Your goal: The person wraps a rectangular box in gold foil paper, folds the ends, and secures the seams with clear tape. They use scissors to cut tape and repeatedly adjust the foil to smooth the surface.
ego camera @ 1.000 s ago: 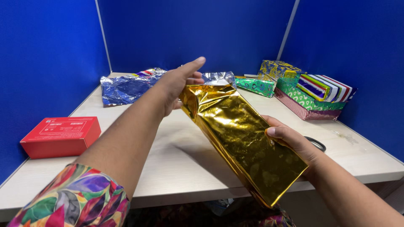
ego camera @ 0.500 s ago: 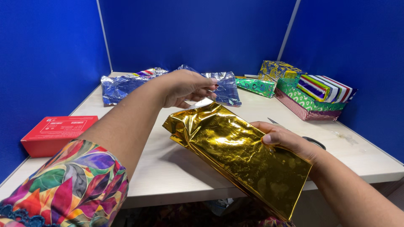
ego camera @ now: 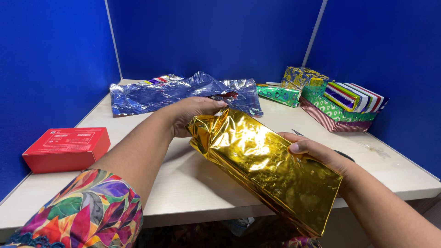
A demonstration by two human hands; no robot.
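Gold foil-wrapped parcel (ego camera: pixel 268 167) held tilted above the near edge of the tabletop (ego camera: pixel 193 183), its far end higher than its near end. Left hand (ego camera: pixel 193 112) closed around the crumpled far end; right hand (ego camera: pixel 317 156) gripping the right long side, thumb lying on the upper face. Behind the parcel, a sheet of blue foil wrap (ego camera: pixel 165 92) lies flat (creased throughout). A red box (ego camera: pixel 66 148) sits at the left edge; a stack of wrapped boxes (ego camera: pixel 335 98) stands far right. Scissors (ego camera: pixel 342 154) lie partly hidden behind the right hand.
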